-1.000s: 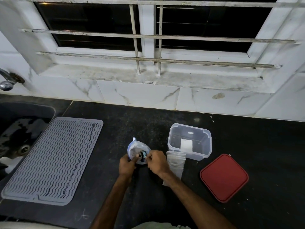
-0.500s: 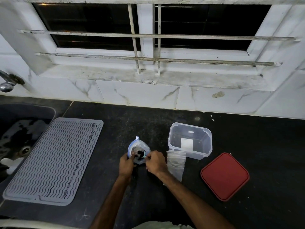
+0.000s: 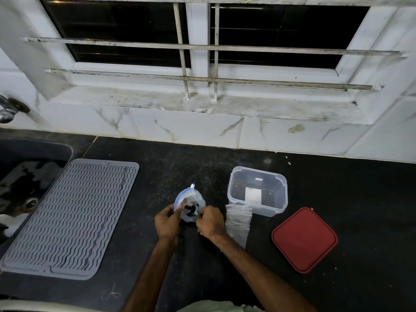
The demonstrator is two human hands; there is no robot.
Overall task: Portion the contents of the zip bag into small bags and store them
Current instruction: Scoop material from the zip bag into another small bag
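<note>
A clear zip bag (image 3: 190, 202) with a blue zip strip stands on the black counter, with small dark pieces inside. My left hand (image 3: 167, 222) pinches its left edge and my right hand (image 3: 210, 222) pinches its right edge, holding the mouth apart. A stack of small clear bags (image 3: 238, 224) lies just right of my right hand. Behind them stands an open clear plastic container (image 3: 257, 193). Its red lid (image 3: 304, 239) lies flat further right.
A grey ribbed drying mat (image 3: 67, 218) covers the counter's left part, beside a dark sink (image 3: 24, 181) with a tap (image 3: 9, 108) above. White marble tiles and a barred window stand behind the black counter (image 3: 360, 210).
The zip bag's mouth has been pulled a little wider between both hands; the hands stay in the same place.
</note>
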